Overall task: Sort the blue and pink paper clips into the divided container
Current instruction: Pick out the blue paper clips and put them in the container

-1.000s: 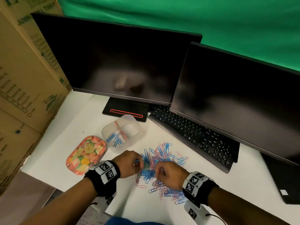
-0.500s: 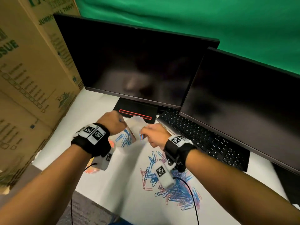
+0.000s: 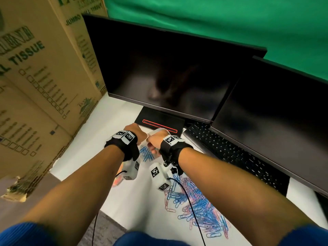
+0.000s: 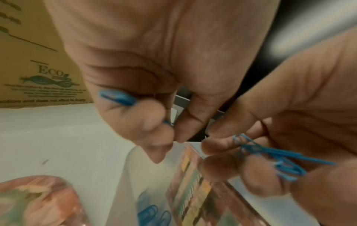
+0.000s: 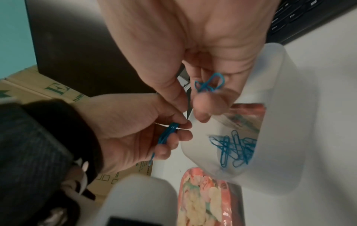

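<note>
Both hands hover close together over the translucent divided container (image 5: pixel 286 137). My left hand (image 4: pixel 168 137) pinches a few blue paper clips (image 4: pixel 117 97) between thumb and fingers. My right hand (image 5: pixel 204 99) pinches a small tangle of blue clips (image 5: pixel 210 84) right above the container's rim. One compartment holds several blue clips (image 5: pixel 235 146) beside the printed divider card (image 5: pixel 247 113). In the head view the hands (image 3: pixel 145 137) hide most of the container. The mixed pile of blue and pink clips (image 3: pixel 198 203) lies on the white desk under my right forearm.
A pink patterned tray (image 5: pixel 204 198) lies beside the container. Behind it stand a monitor base (image 3: pixel 159 121) and two dark monitors. A black keyboard (image 3: pixel 230 153) runs along the right. Cardboard boxes (image 3: pixel 35 86) wall off the left.
Both hands left the pile with blue clips and moved up to the container, then drew together above it. The head camera moved closer.
</note>
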